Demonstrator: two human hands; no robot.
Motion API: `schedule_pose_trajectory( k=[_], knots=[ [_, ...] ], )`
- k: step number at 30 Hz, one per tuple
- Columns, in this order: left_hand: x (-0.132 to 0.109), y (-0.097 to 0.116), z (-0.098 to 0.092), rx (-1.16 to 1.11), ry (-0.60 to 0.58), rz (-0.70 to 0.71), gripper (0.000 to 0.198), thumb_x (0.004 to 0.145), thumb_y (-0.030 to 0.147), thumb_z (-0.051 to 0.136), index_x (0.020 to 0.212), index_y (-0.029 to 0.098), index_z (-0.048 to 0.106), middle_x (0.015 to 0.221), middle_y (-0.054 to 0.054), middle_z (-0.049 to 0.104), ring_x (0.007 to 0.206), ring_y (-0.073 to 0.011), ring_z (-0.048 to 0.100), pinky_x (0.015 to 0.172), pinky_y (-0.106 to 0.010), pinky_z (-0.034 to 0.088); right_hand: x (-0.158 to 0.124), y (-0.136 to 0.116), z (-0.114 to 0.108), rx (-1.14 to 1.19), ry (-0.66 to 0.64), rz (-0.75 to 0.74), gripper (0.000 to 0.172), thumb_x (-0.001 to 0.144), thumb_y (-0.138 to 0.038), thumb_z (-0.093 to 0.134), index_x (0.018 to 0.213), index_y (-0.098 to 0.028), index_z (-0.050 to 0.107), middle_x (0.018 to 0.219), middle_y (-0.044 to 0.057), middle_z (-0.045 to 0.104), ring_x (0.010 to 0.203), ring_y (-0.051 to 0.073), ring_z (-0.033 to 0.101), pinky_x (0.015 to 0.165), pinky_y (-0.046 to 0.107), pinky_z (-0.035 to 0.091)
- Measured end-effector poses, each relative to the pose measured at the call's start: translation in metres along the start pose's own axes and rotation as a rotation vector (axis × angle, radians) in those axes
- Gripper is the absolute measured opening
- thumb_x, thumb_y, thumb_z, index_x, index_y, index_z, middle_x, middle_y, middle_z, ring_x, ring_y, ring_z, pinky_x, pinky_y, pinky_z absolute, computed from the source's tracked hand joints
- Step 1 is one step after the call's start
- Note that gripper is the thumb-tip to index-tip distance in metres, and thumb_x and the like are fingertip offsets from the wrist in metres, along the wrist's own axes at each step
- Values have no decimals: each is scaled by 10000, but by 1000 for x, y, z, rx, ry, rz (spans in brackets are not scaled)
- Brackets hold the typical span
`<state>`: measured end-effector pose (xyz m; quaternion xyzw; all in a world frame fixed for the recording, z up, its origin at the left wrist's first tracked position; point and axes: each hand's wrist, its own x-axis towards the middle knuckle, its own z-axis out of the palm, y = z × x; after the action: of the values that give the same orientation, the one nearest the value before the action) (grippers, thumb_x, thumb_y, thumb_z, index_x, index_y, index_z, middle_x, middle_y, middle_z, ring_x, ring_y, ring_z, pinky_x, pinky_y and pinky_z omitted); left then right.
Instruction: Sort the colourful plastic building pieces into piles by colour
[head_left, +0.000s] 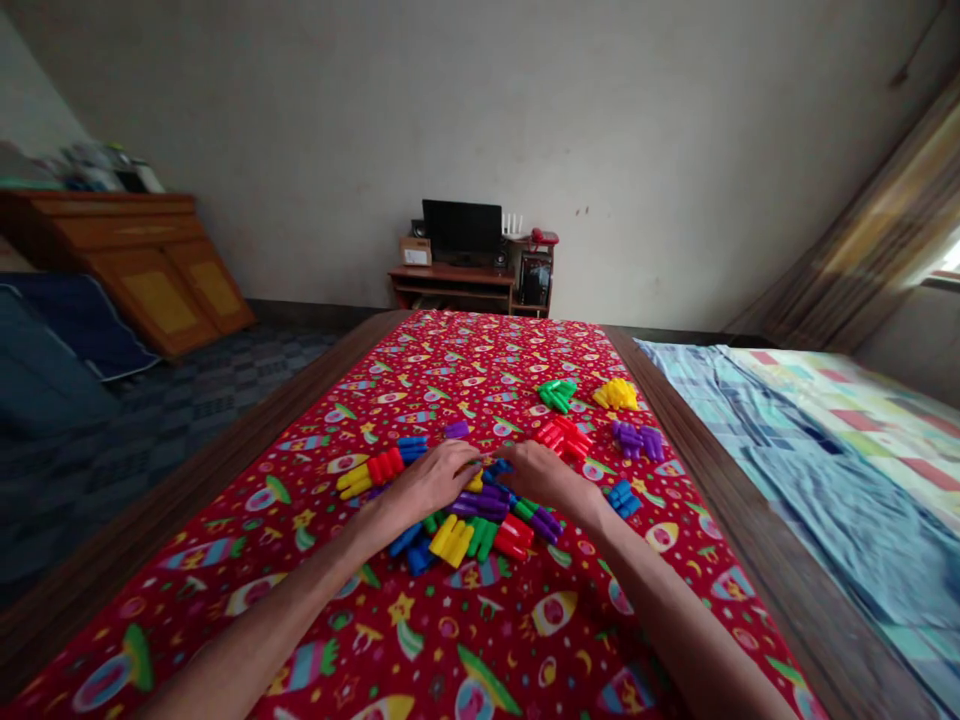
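Observation:
My left hand [431, 482] and my right hand [541, 473] meet fingertip to fingertip over a joined cluster of plastic blocks [480, 525] in yellow, green, red, purple and blue. Both hands have curled fingers pinching at small blue and yellow pieces between them; which hand holds which piece I cannot make out. A yellow-red-blue chain [379, 467] runs out to the left of my left hand. Sorted piles lie beyond: green [556, 394], yellow [616, 395], red [564, 437], purple [637, 440], and blue [622, 497] beside my right wrist.
The blocks lie on a red patterned cloth [465, 640] over a wooden table [757, 560]. A bed with a blue and checked sheet [847, 470] stands at the right. A desk with a monitor [461, 232] is at the far wall, a wooden cabinet [150, 265] at left.

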<state>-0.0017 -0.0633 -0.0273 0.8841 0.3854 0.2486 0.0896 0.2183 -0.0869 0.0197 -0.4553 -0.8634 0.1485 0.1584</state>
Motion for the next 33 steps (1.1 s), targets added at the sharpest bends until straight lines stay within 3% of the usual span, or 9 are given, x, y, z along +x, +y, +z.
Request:
schedule_pose_trajectory(
  k=[3, 7, 12, 16, 19, 22, 26, 28, 33],
  knots=[
    [-9, 7, -5, -6, -29, 14, 253, 947, 224, 453, 1031, 196, 690, 1043, -78, 719, 1023, -211, 650, 954, -338, 498, 0, -7, 14, -55, 0, 34, 251, 795, -168, 646, 1041, -148, 694, 918, 91, 711, 856, 198, 647, 741, 271, 459],
    [-11, 30, -13, -4, -34, -54, 237, 961, 253, 453, 1009, 201, 679, 1037, -72, 709, 1002, -214, 654, 924, -327, 507, 5, -1, 7, 117, 48, 150, 69, 780, -217, 620, 761, -159, 651, 655, -8, 592, 618, 125, 525, 568, 226, 362],
    [-7, 51, -13, -82, 149, -96, 271, 960, 401, 495, 1042, 194, 650, 1041, -85, 706, 1011, -239, 650, 919, -359, 518, 12, 4, 0, 618, 264, 184, 274, 797, -438, 584, 707, -179, 572, 613, -32, 527, 579, 108, 467, 534, 217, 357],
    [1, 61, -12, -269, 131, -211, 351, 933, 505, 502, 904, 196, 665, 823, -44, 727, 789, -222, 690, 775, -328, 562, 12, -10, -2, 905, 319, 132, 415, 689, -584, 672, 766, -188, 576, 651, -20, 561, 605, 124, 510, 563, 235, 420],
    [4, 66, -13, -339, 130, -256, 391, 949, 507, 451, 943, 177, 661, 767, -47, 723, 719, -224, 694, 693, -323, 564, 9, -22, -3, 1005, 380, 89, 477, 647, -625, 712, 783, -185, 589, 686, -1, 595, 641, 141, 551, 604, 258, 461],
    [1, 65, -14, -262, 179, -223, 329, 948, 461, 467, 988, 184, 639, 808, -59, 722, 740, -225, 697, 691, -325, 546, 6, -27, -11, 986, 516, 82, 453, 709, -623, 680, 801, -186, 607, 735, 22, 624, 697, 158, 581, 655, 276, 486],
    [-7, 59, -12, -100, 120, -191, 254, 932, 415, 498, 973, 205, 636, 736, -33, 700, 656, -209, 679, 638, -304, 522, -3, -7, -41, 947, 782, 88, 435, 810, -620, 561, 878, -194, 611, 810, 34, 635, 738, 151, 580, 694, 271, 486],
    [-8, 56, -11, -27, 108, -185, 260, 929, 423, 492, 988, 218, 642, 730, -28, 704, 673, -208, 685, 653, -295, 528, -16, 14, -60, 833, 716, 126, 427, 809, -601, 560, 851, -181, 626, 766, 25, 624, 688, 139, 556, 642, 253, 458],
    [-3, 52, -10, -8, 187, -131, 380, 934, 438, 417, 1095, 173, 637, 1002, -103, 744, 968, -257, 697, 877, -342, 538, -71, 66, -77, 334, 173, 301, 350, 770, -459, 591, 593, -158, 598, 511, -43, 465, 492, 84, 373, 489, 222, 278]
  ],
)
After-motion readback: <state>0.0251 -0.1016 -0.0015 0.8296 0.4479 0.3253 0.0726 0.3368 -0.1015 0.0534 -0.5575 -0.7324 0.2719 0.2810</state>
